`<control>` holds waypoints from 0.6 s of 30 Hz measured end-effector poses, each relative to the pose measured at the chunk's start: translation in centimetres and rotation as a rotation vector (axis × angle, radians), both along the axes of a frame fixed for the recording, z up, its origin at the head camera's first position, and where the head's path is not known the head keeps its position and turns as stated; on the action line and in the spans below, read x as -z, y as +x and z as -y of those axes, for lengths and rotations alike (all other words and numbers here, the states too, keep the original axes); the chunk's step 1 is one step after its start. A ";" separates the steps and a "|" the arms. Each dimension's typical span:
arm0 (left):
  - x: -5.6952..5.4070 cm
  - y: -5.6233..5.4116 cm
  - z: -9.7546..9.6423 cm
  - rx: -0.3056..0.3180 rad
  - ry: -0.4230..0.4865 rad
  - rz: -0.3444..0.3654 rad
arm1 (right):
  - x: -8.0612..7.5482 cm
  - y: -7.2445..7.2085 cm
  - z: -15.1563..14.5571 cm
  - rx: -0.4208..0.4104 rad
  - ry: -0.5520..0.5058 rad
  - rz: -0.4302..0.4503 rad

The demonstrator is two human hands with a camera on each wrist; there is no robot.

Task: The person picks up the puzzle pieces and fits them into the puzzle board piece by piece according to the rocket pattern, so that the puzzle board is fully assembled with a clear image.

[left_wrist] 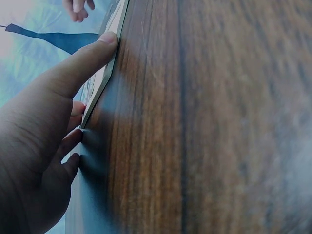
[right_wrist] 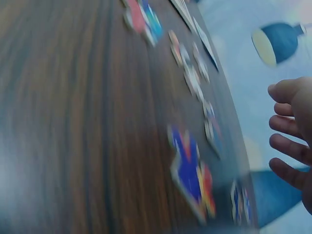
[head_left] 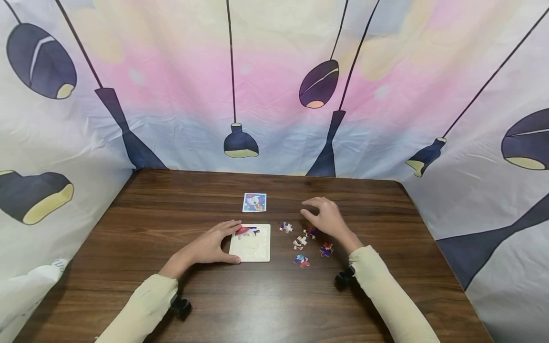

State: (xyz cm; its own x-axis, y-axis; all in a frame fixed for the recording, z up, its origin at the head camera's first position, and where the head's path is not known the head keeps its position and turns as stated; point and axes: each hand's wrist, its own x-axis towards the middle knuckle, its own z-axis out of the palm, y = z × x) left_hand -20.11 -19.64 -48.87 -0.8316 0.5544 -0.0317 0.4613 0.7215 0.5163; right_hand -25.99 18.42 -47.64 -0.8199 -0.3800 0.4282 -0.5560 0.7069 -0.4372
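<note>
In the head view we see one shallow puzzle tray (head_left: 259, 251) on the surface (head_left: 240, 302), in front of us and near of one picture card (head_left: 255, 202). Only its far strip, mostly to the left, carries fitted artwork (head_left: 247, 232); the rest is bare, so we judge the puzzle well short of complete. We cannot count the fitted pieces, as their seams are too small to tell. Right of the tray we count five loose jigsaw pieces (head_left: 301, 260). Our left hand (head_left: 210, 245) spans the tray's left side, thumb and fingers set wide and holding it; our right hand (head_left: 328, 219) hovers beyond the loose pieces, fingers loosely bent. In the left wrist view we see our thumb on the tray's edge and our other fingers further along it. In the right wrist view, blurred, our right fingers are apart with nothing between them, and we make out six loose pieces, the sixth piece (right_wrist: 239, 204) perhaps hidden behind that hand in the head view; by our reading, all six remain to be fitted.
</note>
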 end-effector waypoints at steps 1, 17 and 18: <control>0.0 0.0 0.0 -0.002 -0.001 0.002 | 0.0 -0.1 -0.6 0.017 -0.004 0.003; 0.2 0.0 0.1 0.005 0.005 -0.008 | 1.0 -1.0 -6.2 0.230 0.047 0.111; 0.2 0.0 0.1 0.004 0.006 -0.006 | 1.0 -1.1 -6.3 0.239 0.053 0.123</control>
State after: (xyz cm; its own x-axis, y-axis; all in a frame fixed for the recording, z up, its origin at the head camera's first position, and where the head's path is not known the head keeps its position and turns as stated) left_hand -20.10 -19.72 -49.05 -0.8297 0.5578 -0.0231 0.4674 0.7166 0.5177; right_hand -27.08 24.75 -48.67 -0.9335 -0.1891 0.3047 -0.3161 0.8352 -0.4500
